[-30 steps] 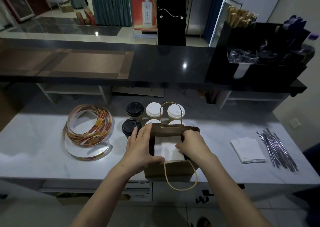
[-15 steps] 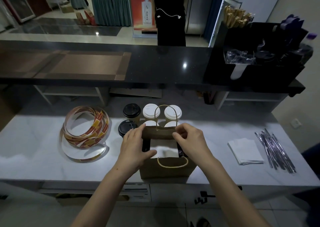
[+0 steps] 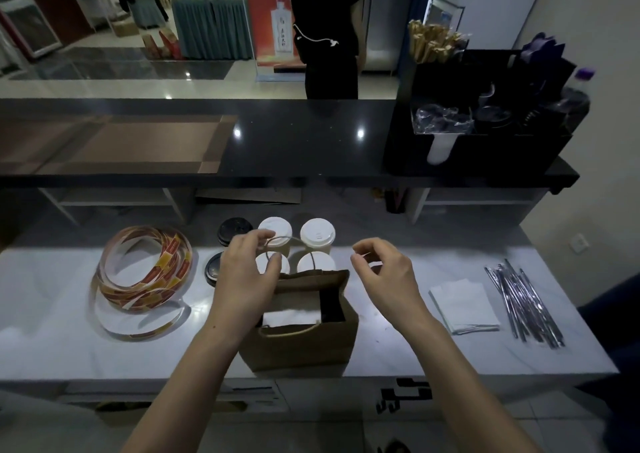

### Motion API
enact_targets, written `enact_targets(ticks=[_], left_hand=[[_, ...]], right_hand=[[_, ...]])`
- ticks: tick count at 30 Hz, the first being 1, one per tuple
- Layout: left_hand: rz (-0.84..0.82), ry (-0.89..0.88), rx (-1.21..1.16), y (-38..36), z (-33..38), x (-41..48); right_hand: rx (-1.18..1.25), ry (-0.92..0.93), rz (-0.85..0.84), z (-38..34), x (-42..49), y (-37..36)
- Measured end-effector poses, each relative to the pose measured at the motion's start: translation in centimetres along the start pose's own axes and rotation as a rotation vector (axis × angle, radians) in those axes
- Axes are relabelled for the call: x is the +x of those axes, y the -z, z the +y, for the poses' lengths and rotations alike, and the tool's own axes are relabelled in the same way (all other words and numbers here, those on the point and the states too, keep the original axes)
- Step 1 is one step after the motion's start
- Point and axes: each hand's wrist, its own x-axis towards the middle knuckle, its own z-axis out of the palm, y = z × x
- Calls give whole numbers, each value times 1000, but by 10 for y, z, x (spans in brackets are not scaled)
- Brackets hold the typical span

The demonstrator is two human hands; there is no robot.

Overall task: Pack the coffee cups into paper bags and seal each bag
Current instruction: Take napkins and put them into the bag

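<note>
Head view: the brown paper bag (image 3: 301, 348) stands open, white-lidded coffee cups (image 3: 317, 233) just behind it. The left hand (image 3: 247, 276) pinches its far rope handle (image 3: 312, 259). The right hand (image 3: 382, 279) hovers beside it, fingers curled, grasp unclear. Both handles should probably be drawn together evenly before sealing.

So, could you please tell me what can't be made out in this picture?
All in the head view:
- Paper bag contents: covered by a white sheet and shadow.
- Front black-lidded cup: half hidden behind the left hand, which pinches the bag's handle.
- Whether the right hand pinches anything: too small.
- Sticker roll print: blurred.
</note>
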Motion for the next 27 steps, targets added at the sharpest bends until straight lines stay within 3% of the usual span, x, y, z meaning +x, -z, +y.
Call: enact_targets(ticks=[8, 13, 27], left_hand=[[29, -161, -45, -31, 82, 16], [-85, -188, -73, -85, 129, 16], [-372, -275, -9, -252, 168, 1]], right_hand=[[-6, -23, 55, 35, 13, 60], [35, -87, 106, 70, 19, 107], [-14, -333, 168, 192, 7, 198]])
